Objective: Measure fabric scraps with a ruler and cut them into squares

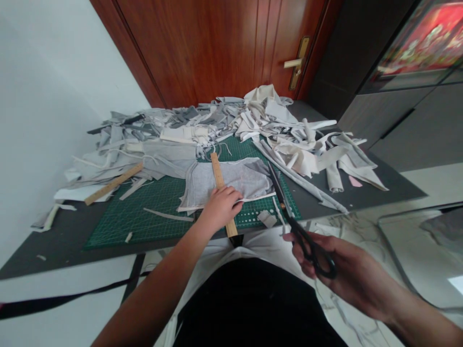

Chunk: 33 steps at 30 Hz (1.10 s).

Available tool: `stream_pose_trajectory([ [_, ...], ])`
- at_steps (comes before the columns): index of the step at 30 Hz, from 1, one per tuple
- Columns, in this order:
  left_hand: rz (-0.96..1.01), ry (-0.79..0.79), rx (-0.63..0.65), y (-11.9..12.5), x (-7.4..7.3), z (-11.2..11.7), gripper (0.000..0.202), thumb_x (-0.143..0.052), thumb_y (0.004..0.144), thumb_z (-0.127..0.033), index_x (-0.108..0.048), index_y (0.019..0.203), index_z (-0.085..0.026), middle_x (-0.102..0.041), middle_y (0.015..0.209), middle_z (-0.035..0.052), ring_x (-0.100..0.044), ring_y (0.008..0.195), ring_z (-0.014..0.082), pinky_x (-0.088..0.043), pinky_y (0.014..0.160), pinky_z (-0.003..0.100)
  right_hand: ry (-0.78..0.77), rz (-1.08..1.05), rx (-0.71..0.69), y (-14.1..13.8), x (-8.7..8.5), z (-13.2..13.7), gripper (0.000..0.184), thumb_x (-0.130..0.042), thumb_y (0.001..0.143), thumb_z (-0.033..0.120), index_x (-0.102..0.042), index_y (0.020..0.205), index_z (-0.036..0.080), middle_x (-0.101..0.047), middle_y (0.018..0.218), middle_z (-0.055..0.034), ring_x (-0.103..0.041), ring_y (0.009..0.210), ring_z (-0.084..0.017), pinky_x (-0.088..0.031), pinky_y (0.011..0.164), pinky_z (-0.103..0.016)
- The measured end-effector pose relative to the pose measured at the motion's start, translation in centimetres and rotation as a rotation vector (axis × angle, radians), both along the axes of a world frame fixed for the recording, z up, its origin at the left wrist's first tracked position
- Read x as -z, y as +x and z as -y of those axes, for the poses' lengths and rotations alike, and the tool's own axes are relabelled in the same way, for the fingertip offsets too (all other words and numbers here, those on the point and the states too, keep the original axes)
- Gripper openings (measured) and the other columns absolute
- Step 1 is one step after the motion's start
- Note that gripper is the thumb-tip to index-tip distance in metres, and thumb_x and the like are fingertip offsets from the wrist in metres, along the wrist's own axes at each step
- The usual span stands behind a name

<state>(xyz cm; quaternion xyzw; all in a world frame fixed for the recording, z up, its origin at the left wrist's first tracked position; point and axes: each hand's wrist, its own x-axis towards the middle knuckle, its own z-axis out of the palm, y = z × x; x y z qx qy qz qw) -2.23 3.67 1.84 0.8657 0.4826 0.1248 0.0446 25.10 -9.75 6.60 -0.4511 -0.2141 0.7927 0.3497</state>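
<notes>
A piece of grey fabric point(235, 173) with pale edges lies on a green cutting mat point(137, 226). Across it runs a wooden ruler point(217, 171), its near end sticking out past the fabric's front edge. My left hand point(222, 207) is closed over the ruler, pressing it against the cloth. In my right hand point(336, 260) is a pair of black-handled scissors point(277, 185), its blades pointing away from me and apparently together, beside the fabric's right end. A thin pale strip point(278, 212) hangs near the blades and my right fingertips; whether I hold it is unclear.
Heaps of grey and cream fabric scraps point(217, 115) cover the back of the dark table point(72, 246). Another wooden ruler point(114, 184) rests on cloth at left. Rolled fabric point(300, 178) lies at right. A small scrap point(266, 218) sits near the front edge. A wooden door point(217, 48) stands behind.
</notes>
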Motion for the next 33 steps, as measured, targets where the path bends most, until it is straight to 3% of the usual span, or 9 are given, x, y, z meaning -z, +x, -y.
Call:
stream_pose_trajectory([
  [3, 0.039, -0.001, -0.018, 0.1, 0.3, -0.1, 0.012, -0.061, 0.092, -0.016, -0.067, 0.101, -0.021, -0.069, 0.105, 0.0047, -0.063, 0.105, 0.0248, -0.045, 0.089, 0.039, 0.063, -0.021, -0.059, -0.8, 0.1, 1.1, 0.048, -0.081, 0.074, 0.037, -0.072, 0.117, 0.018, -0.067, 0.097, -0.0067, -0.057, 0.074, -0.014, -0.047, 0.069, -0.025],
  [6, 0.072, 0.005, -0.078, 0.1, 0.5, -0.1, 0.013, -0.060, 0.089, -0.013, -0.063, 0.098, -0.021, -0.069, 0.103, 0.0050, -0.063, 0.105, 0.0255, -0.045, 0.089, 0.040, 0.089, 0.031, -0.110, -1.5, 0.4, 1.8, 0.050, -0.087, 0.074, 0.044, -0.068, 0.112, 0.018, -0.063, 0.085, -0.0023, -0.054, 0.065, -0.010, -0.043, 0.060, -0.022],
  [12, 0.056, 0.040, -0.086, 0.3, 0.5, -0.2, 0.004, -0.062, 0.092, -0.018, -0.060, 0.093, -0.021, -0.068, 0.092, 0.0038, -0.065, 0.094, 0.0242, -0.046, 0.085, 0.037, 0.131, 0.126, -0.185, -2.4, 1.0, 2.9, 0.056, -0.077, 0.076, 0.066, -0.057, 0.096, 0.017, -0.055, 0.072, 0.0010, -0.048, 0.057, -0.009, -0.039, 0.050, -0.021],
  [21, 0.099, 0.066, -0.064, 0.6, 0.6, 0.0, 0.007, -0.061, 0.095, -0.024, -0.063, 0.090, -0.020, -0.068, 0.086, 0.0040, -0.065, 0.086, 0.0217, -0.049, 0.081, 0.033, 0.052, 0.060, -0.307, -2.4, 4.6, 5.4, 0.056, -0.063, 0.085, 0.072, -0.052, 0.100, 0.018, -0.057, 0.071, 0.0017, -0.052, 0.052, -0.009, -0.036, 0.046, -0.019],
  [33, 0.140, 0.133, 0.069, 0.7, 1.2, 0.1, 0.005, -0.064, 0.088, -0.015, -0.064, 0.090, -0.020, -0.070, 0.090, 0.0041, -0.065, 0.091, 0.0237, -0.049, 0.084, 0.037, 0.063, 0.180, -0.249, -5.3, 3.0, 2.7, 0.065, -0.067, 0.077, 0.076, -0.055, 0.094, 0.015, -0.060, 0.071, -0.0002, -0.053, 0.053, -0.009, -0.040, 0.049, -0.022],
])
